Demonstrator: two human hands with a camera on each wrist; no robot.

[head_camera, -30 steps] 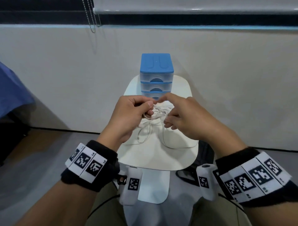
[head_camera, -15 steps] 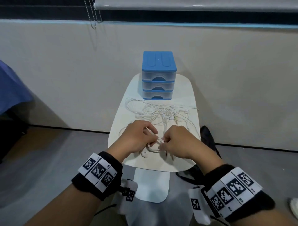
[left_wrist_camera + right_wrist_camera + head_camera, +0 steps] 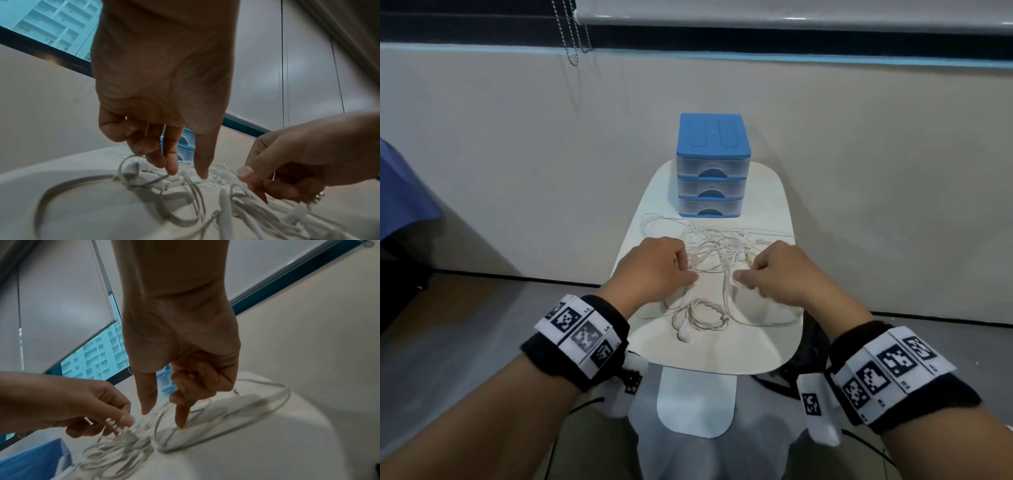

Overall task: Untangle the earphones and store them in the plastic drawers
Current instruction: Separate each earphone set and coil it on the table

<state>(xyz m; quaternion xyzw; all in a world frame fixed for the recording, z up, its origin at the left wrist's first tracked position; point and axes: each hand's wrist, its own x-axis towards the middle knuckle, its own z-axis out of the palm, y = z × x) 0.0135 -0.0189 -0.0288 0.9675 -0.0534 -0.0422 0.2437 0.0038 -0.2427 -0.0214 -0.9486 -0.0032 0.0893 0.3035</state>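
One set is free. My left hand (image 3: 654, 270) and right hand (image 3: 780, 274), which half a second ago were winding a cable at the near edge of the table (image 3: 722, 356), have let it go and moved forward onto the tangle (image 3: 722, 246). The coiled earphones (image 3: 703, 318) now lie loose just behind my hands, touched by neither and with both buds showing.

On each hand the thumb and forefinger point down, spread apart, with their tips among the white cables. The other fingers are curled, and I see no strand pinched yet. I judge this the start of picking out the next set. Nothing has been stored.

Counted: one coiled set, and one tangle whose number of sets I cannot tell. One blue-topped chest of drawers (image 3: 710, 164) stands at the far end of the table, its three drawers all closed.
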